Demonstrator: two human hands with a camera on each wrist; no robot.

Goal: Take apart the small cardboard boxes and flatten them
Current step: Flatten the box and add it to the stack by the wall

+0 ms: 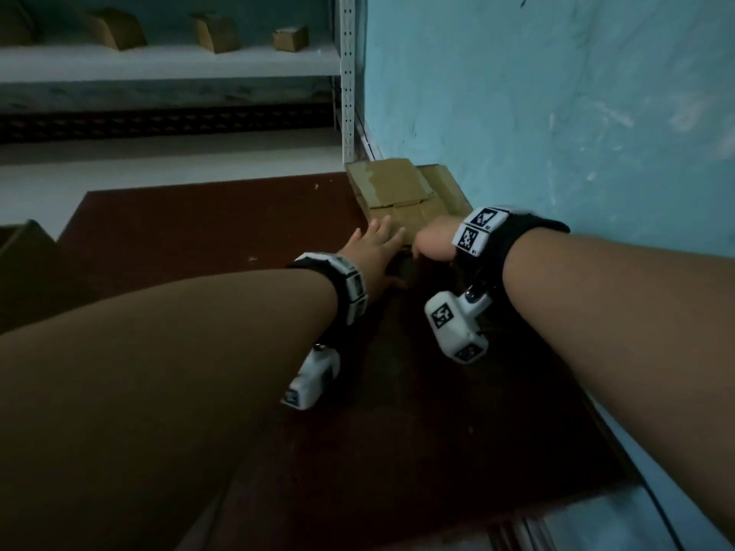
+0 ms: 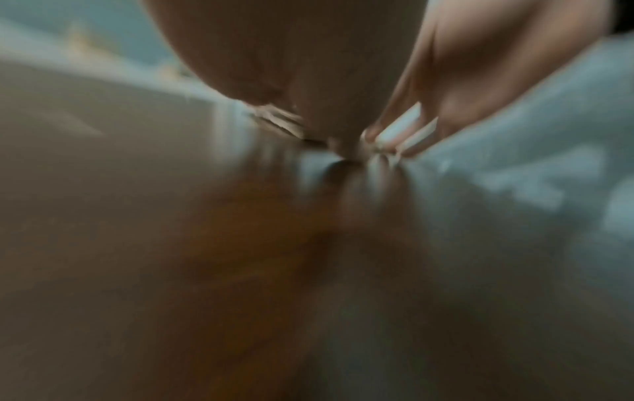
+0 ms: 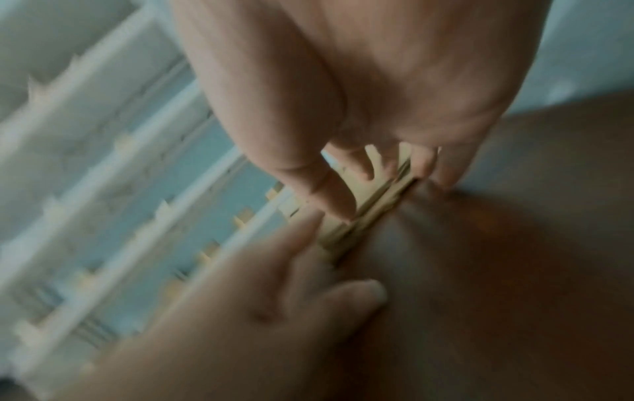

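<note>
A stack of flattened cardboard (image 1: 401, 192) lies in the far right corner of the dark red table (image 1: 199, 232), against the blue wall. My left hand (image 1: 374, 240) rests on the stack's near edge with its fingers straight. Beside it, my right hand (image 1: 433, 244) is curled over the same edge. In the right wrist view the right hand (image 3: 356, 195) pinches the cardboard edge (image 3: 374, 206) between thumb and fingers, and the left hand (image 3: 309, 271) reaches in flat from below. The left wrist view is too blurred to show detail.
Three small brown boxes (image 1: 113, 27) (image 1: 214, 31) (image 1: 290, 37) stand on the white shelf behind the table. Another cardboard box (image 1: 24, 264) sits at the table's left edge. The blue wall (image 1: 557, 113) runs along the right side, with a white shelf post (image 1: 348, 73) at the corner.
</note>
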